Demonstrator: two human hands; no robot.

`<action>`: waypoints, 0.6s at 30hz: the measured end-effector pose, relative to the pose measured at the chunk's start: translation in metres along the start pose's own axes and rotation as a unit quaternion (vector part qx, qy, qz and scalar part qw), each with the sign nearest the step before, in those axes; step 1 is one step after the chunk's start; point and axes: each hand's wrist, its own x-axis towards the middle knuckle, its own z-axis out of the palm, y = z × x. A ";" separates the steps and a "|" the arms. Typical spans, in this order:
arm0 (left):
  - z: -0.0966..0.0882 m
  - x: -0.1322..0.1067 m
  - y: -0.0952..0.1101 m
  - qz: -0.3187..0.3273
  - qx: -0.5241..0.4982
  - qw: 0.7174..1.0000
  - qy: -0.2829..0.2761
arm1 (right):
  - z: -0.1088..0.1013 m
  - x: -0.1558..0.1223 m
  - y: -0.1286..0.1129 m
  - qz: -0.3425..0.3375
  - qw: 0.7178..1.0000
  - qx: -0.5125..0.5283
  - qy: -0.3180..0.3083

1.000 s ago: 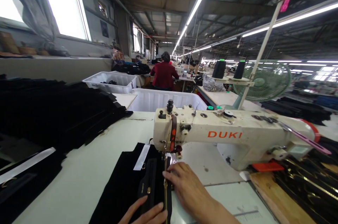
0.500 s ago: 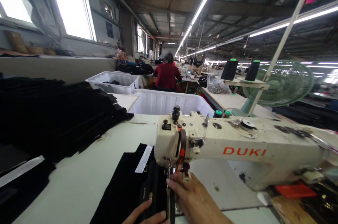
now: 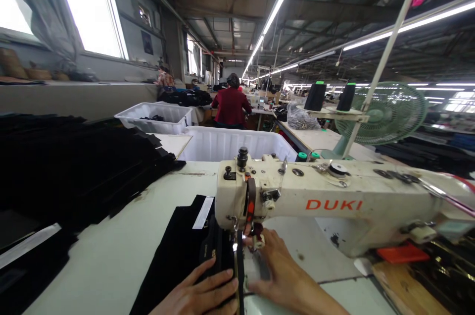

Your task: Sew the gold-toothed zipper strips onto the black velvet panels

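Observation:
A cream DUKI sewing machine (image 3: pixel 326 201) stands on the pale table (image 3: pixel 111 250). Under its needle lies a black fabric piece (image 3: pixel 178 255) with a white strip (image 3: pixel 203 212) and a gold zipper (image 3: pixel 235 275) running toward me. My left hand (image 3: pixel 200 292) lies flat on the black fabric left of the zipper, fingers stretched out. My right hand (image 3: pixel 278 268) rests on the table right of the zipper, fingertips at the presser foot (image 3: pixel 256 238) under the machine head, fingers partly curled.
A large stack of black fabric pieces (image 3: pixel 74 166) fills the table's left. White plastic bins (image 3: pixel 230 141) stand behind the machine. Thread cones (image 3: pixel 315 96) and a green fan (image 3: pixel 389 112) are at right. A person in red (image 3: pixel 230 104) sits far ahead. A wooden board (image 3: pixel 404 285) lies right.
My left hand has slid forward onto the black fabric and shows more. My right hand has moved up to the presser foot. The view shifted slightly.

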 end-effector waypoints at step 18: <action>0.006 -0.006 -0.003 -0.006 -0.050 0.997 -0.059 | 0.020 0.008 -0.014 0.052 0.986 -0.120 0.101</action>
